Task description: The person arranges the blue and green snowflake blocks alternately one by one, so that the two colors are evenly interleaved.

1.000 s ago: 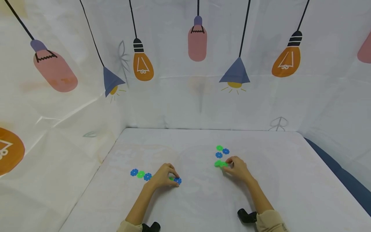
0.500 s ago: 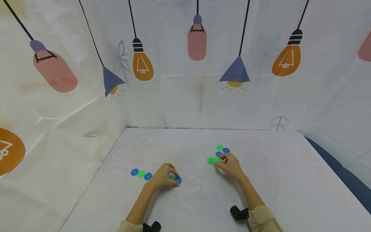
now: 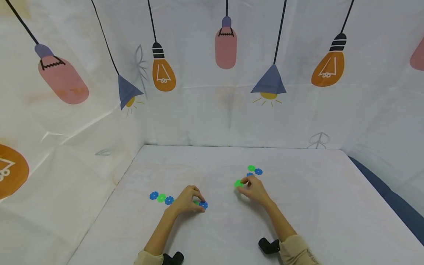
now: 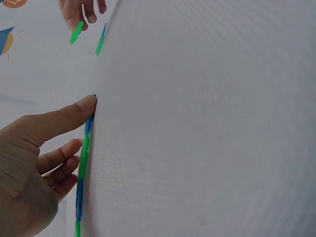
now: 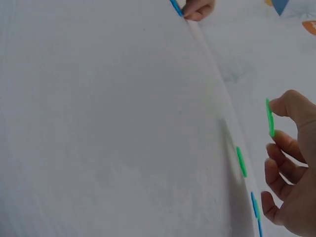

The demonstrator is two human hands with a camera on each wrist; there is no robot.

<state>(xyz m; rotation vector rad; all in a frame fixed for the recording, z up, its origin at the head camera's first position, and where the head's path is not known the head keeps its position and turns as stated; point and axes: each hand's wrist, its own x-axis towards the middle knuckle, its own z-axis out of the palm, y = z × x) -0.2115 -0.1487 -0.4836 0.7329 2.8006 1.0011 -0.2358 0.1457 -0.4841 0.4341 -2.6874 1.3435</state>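
One green disc (image 3: 237,183) pinched in the right hand (image 3: 255,190) is best held clear of nearby discs (image 3: 258,171) just beyond it, the left hand (image 3: 186,200) pinching a blue disc (image 3: 203,205) steady.

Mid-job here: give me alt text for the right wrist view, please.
The right grip pinches a green disc, edge-on to the camera and raised off the table. Another green disc lies lower in the frame, with more blue and green discs near the bottom edge. At the top, the left grip holds a blue disc.
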